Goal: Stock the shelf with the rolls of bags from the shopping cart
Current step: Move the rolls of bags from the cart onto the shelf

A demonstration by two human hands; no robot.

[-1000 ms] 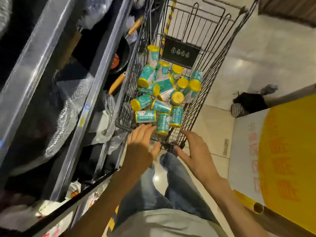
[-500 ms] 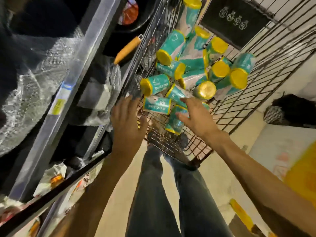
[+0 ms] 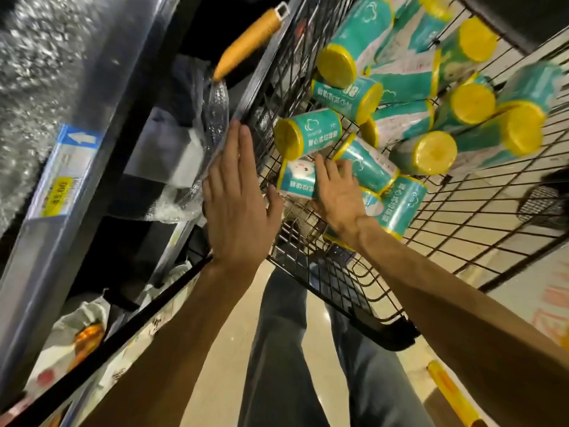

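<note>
Rolls of bags [image 3: 400, 112] are lying heaped in shopping cart [image 3: 462, 241]; right hand [image 3: 338, 195] is closing spread fingers over nearest roll [image 3: 297, 180], while left hand [image 3: 237, 204], flat and empty, is probably steadying cart's corner beside shelf [image 3: 61, 167].

The rolls of bags [image 3: 311, 131] are teal with bright yellow end caps and thin yellow bands at the edges — each wrapper carries white lettering and a white cloud outline. One roll [image 3: 297, 180], partly under the right hand [image 3: 340, 195], has a white panel with a small cartoon face (pinkish cheeks). The shopping cart [image 3: 462, 241] is black wire in a square grid pattern. On the grey metal shelf [image 3: 101, 97], a price label [image 3: 66, 171] is blue at the top with a white arrow and yellow below. A pan handle [image 3: 249, 41] is orange. The trousers [image 3: 277, 349] are blue-grey denim; the floor [image 3: 228, 349] is glossy beige.
</note>
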